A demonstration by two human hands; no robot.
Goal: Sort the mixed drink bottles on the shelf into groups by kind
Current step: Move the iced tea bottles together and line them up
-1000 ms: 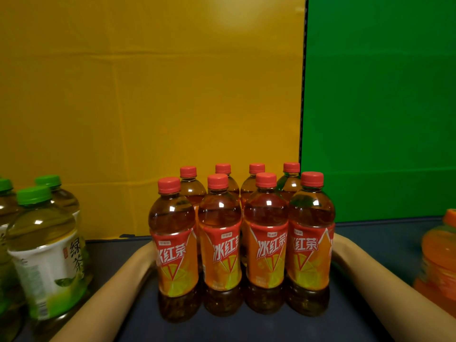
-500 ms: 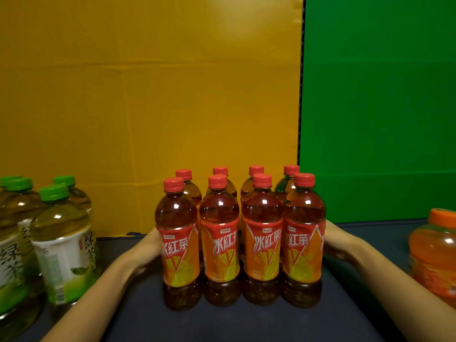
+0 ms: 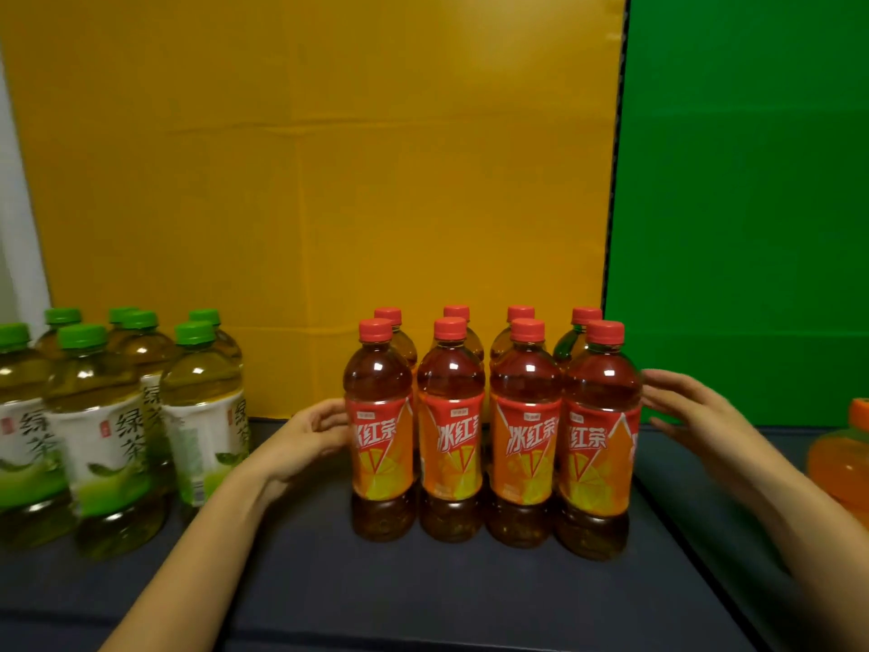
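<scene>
- One dark matte shelf (image 3: 423, 600) carries every item listed.
- The left grip (image 3: 305, 437): fingers loosely curled and holding nothing, at the label of the left front bottle. Whether they touch it cannot be told.
- The right grip (image 3: 682, 411): fingers spread, blurred, just beside the right front bottle and seemingly clear of it.
- Eight clear plastic iced-tea bottles with red caps and red-orange labels (image 3: 489, 440): upright mid-shelf, two rows of four, packed side by side.
- Judged step: squaring this block. Press both flanks together, evenly, at label height, so that nothing tips and the back row stays aligned.
- Left: clear plastic green-tea bottles with green caps (image 3: 98, 440), grouped. Keep the gap between the two groups.
- Right edge: an orange drink bottle with an orange cap (image 3: 841, 463), partly out of view.
- Behind: a yellow board (image 3: 305, 181) and a green board (image 3: 752, 181).
</scene>
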